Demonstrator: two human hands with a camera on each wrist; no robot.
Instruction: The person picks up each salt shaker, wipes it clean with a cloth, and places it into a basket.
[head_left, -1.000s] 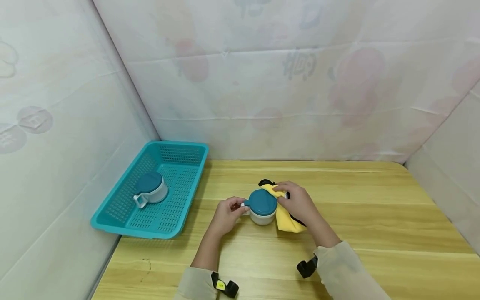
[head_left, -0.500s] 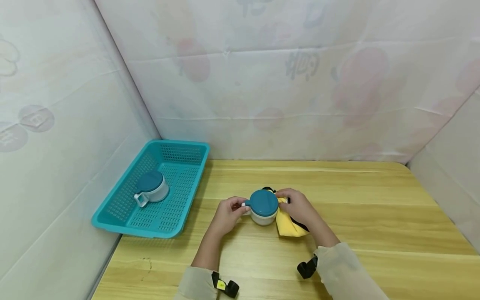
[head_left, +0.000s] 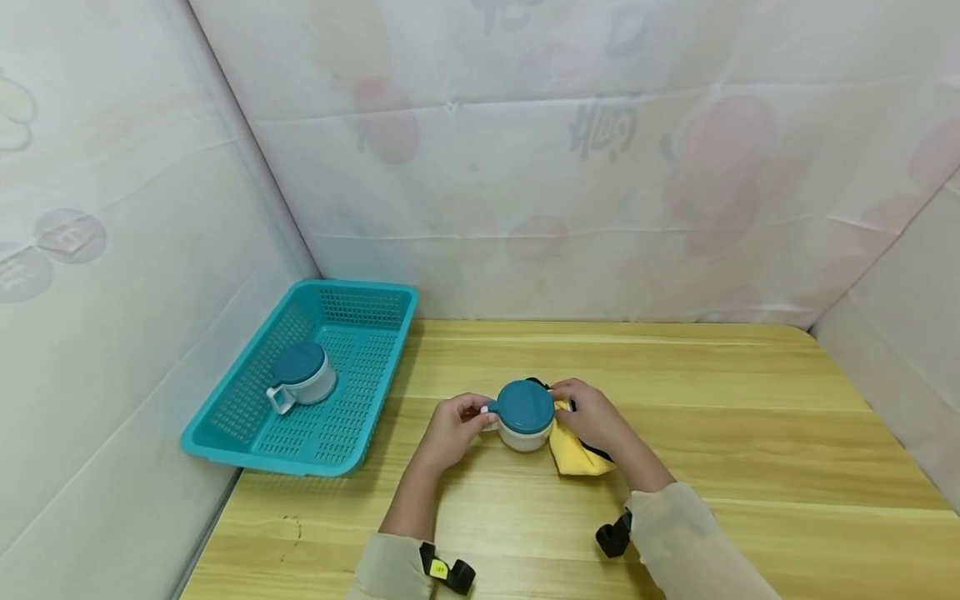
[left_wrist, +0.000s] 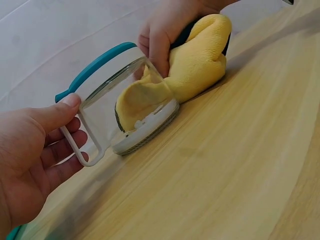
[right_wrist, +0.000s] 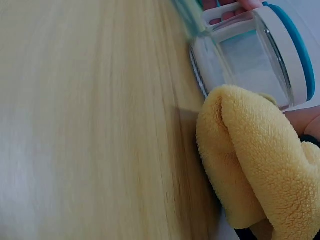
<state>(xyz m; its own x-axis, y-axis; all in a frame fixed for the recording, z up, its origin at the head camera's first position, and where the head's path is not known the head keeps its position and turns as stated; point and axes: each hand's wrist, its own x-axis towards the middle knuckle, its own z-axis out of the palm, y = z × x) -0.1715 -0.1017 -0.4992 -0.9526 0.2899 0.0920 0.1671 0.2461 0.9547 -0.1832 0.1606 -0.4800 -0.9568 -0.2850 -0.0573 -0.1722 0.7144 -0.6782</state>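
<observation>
Jar (head_left: 522, 439) with blue lid (head_left: 527, 405) upright on table (head_left: 720, 450), slightly right of and below centre, head frame. Left hand (head_left: 452, 429) pinches its handle (left_wrist: 74, 145); right hand (head_left: 592, 412) grips yellow cloth (head_left: 577, 454) against jar's right side. Second jar (head_left: 302, 379) in basket (head_left: 386, 392), frame left.

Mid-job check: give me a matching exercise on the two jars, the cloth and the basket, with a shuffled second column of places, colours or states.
Things:
1. Lidded glass jar on the table
2. Yellow cloth
3. Other lidded jar
4. Perforated basket

Places, colours and states:
A. Turquoise all over
B. Handle in the grip of the left hand
C. Sitting inside the basket
D. In the grip of the right hand

Pairs: 1-B, 2-D, 3-C, 4-A
</observation>
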